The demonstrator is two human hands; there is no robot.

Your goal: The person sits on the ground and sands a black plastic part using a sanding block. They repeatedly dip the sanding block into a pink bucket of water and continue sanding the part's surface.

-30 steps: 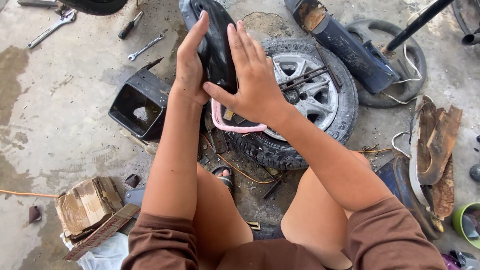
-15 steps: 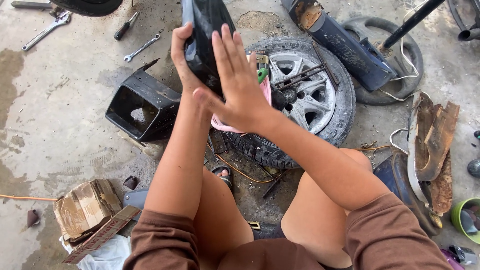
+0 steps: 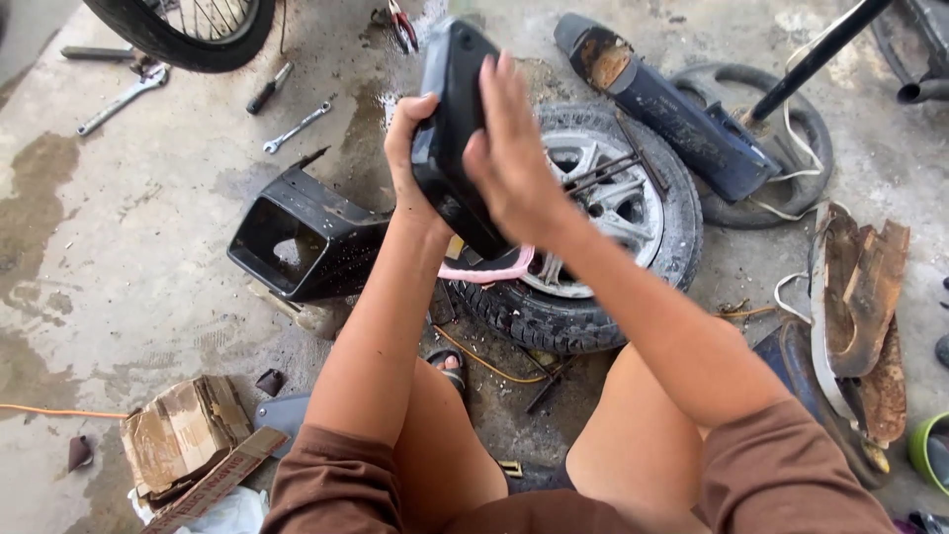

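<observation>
Right now I have a black plastic cover (image 3: 450, 119) lifted in the air above the small alloy wheel with its tyre (image 3: 603, 227), which lies flat on the concrete floor (image 3: 119, 247). My left hand (image 3: 415, 158) is clamped on the cover's near-left edge, while my right hand (image 3: 509, 163) lies flat and open against its right face, fingers spread, pressing rather than gripping. A pink strip (image 3: 489, 269) shows just under the cover, on the wheel's near-left rim. Left of the wheel sits a black box-shaped fairing piece (image 3: 297, 237); beyond that, wrenches (image 3: 297, 127); right of the wheel, a dark blue panel (image 3: 672, 109). With only one hand truly gripping, I judge the cover could twist loose and drop onto the wheel's spokes.
</observation>
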